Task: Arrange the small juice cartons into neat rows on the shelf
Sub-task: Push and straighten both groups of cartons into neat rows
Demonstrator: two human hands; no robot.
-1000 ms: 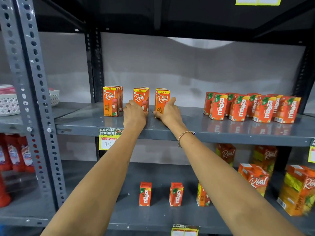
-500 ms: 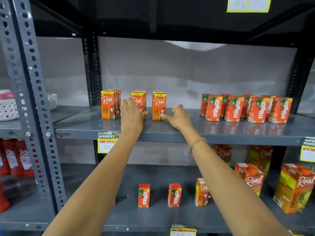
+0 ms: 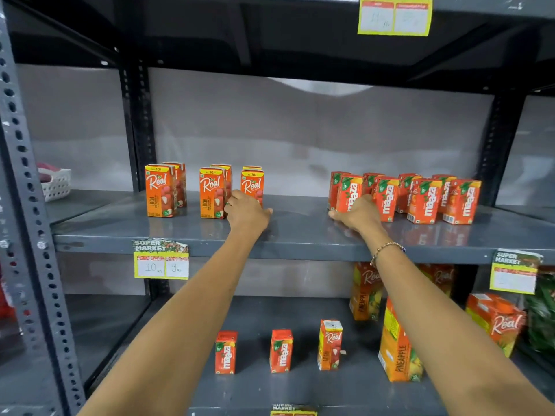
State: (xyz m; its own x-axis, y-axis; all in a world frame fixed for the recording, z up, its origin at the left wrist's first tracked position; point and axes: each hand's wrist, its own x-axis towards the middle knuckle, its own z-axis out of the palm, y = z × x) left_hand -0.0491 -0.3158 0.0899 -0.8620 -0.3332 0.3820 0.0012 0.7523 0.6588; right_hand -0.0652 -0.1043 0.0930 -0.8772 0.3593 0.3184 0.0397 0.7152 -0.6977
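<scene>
Head view: price tag (image 3: 161,259) below Real cartons (image 3: 204,190).

Grey metal shelf (image 3: 300,232), Real cartons (image 3: 211,192) standing left, Maaza cartons (image 3: 423,199) grouped right

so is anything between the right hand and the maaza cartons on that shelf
No, nothing visible. The right hand is already at the leftmost front Maaza carton, fingers against its lower part. The bare shelf lies to its left, toward the Real cartons by the left hand.
</scene>
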